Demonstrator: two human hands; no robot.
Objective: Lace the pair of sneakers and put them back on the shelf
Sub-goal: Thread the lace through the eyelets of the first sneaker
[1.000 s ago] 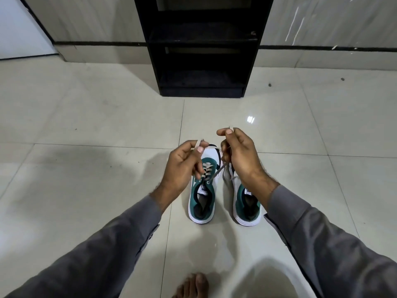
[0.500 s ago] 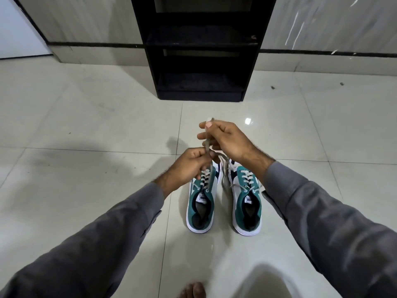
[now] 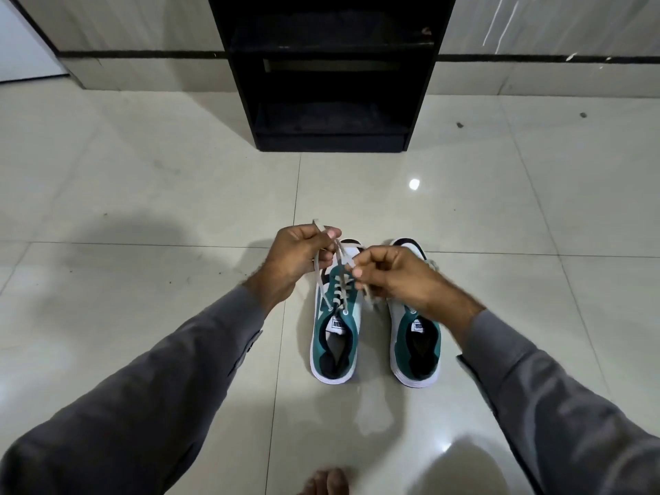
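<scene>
Two teal and white sneakers stand side by side on the tiled floor, toes pointing away from me: the left sneaker [image 3: 335, 337] and the right sneaker [image 3: 418, 348]. Above the left sneaker's laces, my left hand [image 3: 296, 259] pinches one end of the pale shoelace [image 3: 319, 276], whose tip sticks up past my fingers. My right hand [image 3: 396, 276] pinches the other lace end just right of it and hides the right sneaker's lacing. The two lace ends cross between my hands.
A black shelf unit [image 3: 332, 76] with open compartments stands against the wall straight ahead, past the sneakers. Glossy pale floor tiles [image 3: 143, 194] spread all around. My bare toes [image 3: 326, 482] show at the bottom edge.
My hands have come down and moved apart. The right hand was raised over the left half a second ago; now both sit level above the left sneaker with the lace ends crossed.
</scene>
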